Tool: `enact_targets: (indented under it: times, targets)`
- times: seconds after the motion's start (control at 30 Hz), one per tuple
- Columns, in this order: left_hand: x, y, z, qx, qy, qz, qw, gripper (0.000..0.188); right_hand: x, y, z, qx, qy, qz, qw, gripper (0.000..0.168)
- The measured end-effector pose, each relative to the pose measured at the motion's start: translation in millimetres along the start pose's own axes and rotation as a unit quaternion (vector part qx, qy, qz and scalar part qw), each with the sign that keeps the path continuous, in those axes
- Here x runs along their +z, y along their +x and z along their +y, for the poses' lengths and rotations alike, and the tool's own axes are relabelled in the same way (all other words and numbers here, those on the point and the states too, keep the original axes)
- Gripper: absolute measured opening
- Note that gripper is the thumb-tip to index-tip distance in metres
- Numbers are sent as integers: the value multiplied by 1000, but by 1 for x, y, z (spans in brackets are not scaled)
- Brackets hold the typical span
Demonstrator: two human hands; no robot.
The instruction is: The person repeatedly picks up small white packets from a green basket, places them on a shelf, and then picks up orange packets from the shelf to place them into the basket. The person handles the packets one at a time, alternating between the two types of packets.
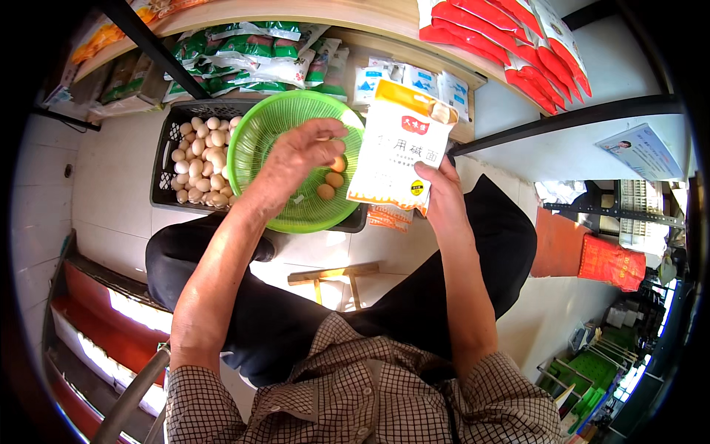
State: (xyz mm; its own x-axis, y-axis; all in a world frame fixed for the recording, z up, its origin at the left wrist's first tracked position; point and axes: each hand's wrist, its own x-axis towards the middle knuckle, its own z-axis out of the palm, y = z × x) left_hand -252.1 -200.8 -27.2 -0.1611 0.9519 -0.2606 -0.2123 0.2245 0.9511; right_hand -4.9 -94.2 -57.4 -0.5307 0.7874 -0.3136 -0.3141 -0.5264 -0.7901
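Note:
My right hand (445, 186) holds a white and orange plastic packet (400, 152) upright by its lower right edge, thumb across the front; the packet bears writing. My left hand (305, 145) hovers over a green plastic colander basket (260, 111). Its fingers are bent and apart, and nothing shows between them. Several brown eggs (334, 179) lie in the basket, partly hidden beneath that hand. The basket rests on a black plastic crate (161, 172), whose left part shows many pale eggs (198, 147).
Green and white packets (260, 50) fill the low shelf ahead, beside small white and blue packets (420, 80). Red bags (499, 33) lie on the upper shelf. Orange-printed packets (390, 217) lie on the floor. A wooden stool (333, 273) stands between my legs.

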Motion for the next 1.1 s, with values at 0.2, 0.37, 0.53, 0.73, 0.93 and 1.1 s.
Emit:
enact_targets:
  times: [0.2,0.37,0.53,0.73,0.93,1.1]
  targets:
    - [20,-7,-6,9,-33,-93,995,45,22,-8,-2,-34,-5,-85,996,44]
    - [19,-11,-3,4,-81,-62,995,40,26,-3,3,-23,17,-81,996,43]
    - [15,-5,-13,0,-30,-62,998,41,24,-3,8,-36,3,-64,997,42]
    - [7,-1,-11,-23,8,-15,1000,41,-1,9,-1,-62,-20,25,998,43]
    - [0,5,-10,13,-16,40,999,35,-98,32,33,-47,-123,189,973,43]
    - [-2,6,-11,9,-53,36,998,32,-198,58,115,7,-238,230,944,38]
